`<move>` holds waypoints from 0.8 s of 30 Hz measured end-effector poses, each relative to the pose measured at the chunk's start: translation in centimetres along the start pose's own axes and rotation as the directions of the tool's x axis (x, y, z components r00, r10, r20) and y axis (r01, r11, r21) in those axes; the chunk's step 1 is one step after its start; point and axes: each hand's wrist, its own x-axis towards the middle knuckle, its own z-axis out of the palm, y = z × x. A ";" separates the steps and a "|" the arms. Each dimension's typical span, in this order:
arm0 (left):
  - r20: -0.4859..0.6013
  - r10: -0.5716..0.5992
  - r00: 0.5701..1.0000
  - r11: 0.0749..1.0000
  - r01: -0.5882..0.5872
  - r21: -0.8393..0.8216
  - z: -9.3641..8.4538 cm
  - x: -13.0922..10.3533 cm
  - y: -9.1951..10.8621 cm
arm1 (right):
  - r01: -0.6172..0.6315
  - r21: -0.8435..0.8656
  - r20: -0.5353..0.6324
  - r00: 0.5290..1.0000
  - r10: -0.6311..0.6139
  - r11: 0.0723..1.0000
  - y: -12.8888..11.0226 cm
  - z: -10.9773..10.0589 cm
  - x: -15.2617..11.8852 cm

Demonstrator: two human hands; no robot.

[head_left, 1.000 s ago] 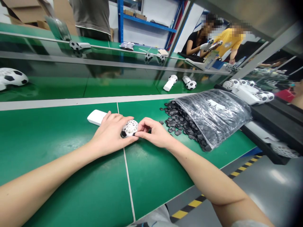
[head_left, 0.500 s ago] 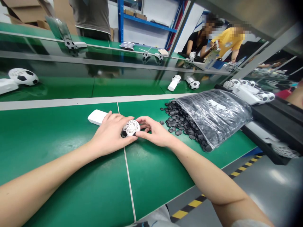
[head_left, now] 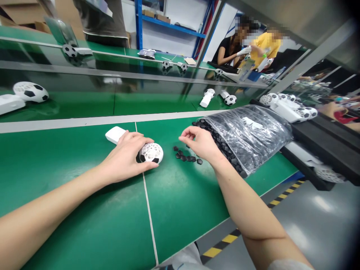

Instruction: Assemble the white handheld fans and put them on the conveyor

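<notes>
My left hand (head_left: 126, 155) is wrapped round a white part whose round end is a football-patterned ball (head_left: 152, 153) with a lattice face and black patches. The part's white handle (head_left: 115, 134) sticks out beyond the back of that hand. My right hand (head_left: 198, 141) hovers beside the pile of black pieces (head_left: 225, 150), its thumb and index finger pinched together; what lies between them, if anything, is too small to make out. Several loose black pieces (head_left: 187, 158) lie on the green table between the ball and the right hand. A clear plastic bag (head_left: 250, 131) covers much of the pile.
On the green ledge behind stand white football-headed parts (head_left: 207, 98), with another at the far left (head_left: 30, 92). A black tray (head_left: 326, 138) holding more such parts is at the right. People are at work in the background.
My right hand has left the ball and moved right to the black pieces. Several black pieces now lie spread nearer the ball. My left hand still holds the part.
</notes>
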 end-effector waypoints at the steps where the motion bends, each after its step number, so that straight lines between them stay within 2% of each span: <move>1: 0.033 0.002 0.999 1.000 -0.002 -0.012 -0.2 0.0 -0.1 | -0.013 -0.059 0.058 0.998 0.016 0.998 0.2 0.0 -0.1; 3: 0.127 0.032 0.991 0.997 -0.023 -0.072 -0.5 0.0 -0.2 | 0.000 -0.140 0.180 0.983 0.026 0.990 0.2 0.3 -0.3; 5: 0.187 0.057 0.981 0.989 -0.030 -0.148 -0.5 -0.1 0.0 | 0.056 -0.220 0.253 0.967 0.002 0.974 -0.3 0.9 -0.5; 8: 0.151 0.017 0.988 0.980 0.013 -0.197 -0.1 -0.2 0.7 | 0.155 -0.366 0.290 0.956 -0.046 0.918 -1.0 1.5 -0.7; 10: 0.136 -0.008 0.991 0.978 0.036 -0.204 0.1 -0.3 1.0 | 0.181 -0.393 0.273 0.959 -0.074 0.902 -1.2 1.6 -0.8; 12: 0.173 0.006 0.985 0.973 0.034 -0.228 0.1 -0.3 1.1 | 0.164 -0.276 0.236 0.967 -0.098 0.947 -1.3 1.6 -0.9; 14: 0.221 0.033 0.975 0.966 0.025 -0.257 -0.1 -0.3 0.9 | 0.140 -0.022 0.209 0.969 -0.132 0.990 -1.6 1.4 -1.1; 17: 0.225 0.060 0.972 0.961 0.005 -0.277 -0.2 -0.3 0.6 | 0.180 0.311 0.234 0.937 -0.258 0.933 -2.2 1.2 -1.7; 21: 0.168 0.085 0.982 0.956 -0.032 -0.292 0.2 -0.2 0.8 | 0.294 0.425 0.272 0.861 -0.430 0.856 -3.1 1.9 -2.4; 24: 0.143 0.067 0.987 0.957 -0.024 -0.288 0.5 -0.2 1.3 | 0.322 0.422 0.221 0.870 -0.441 0.847 -3.3 2.8 -2.7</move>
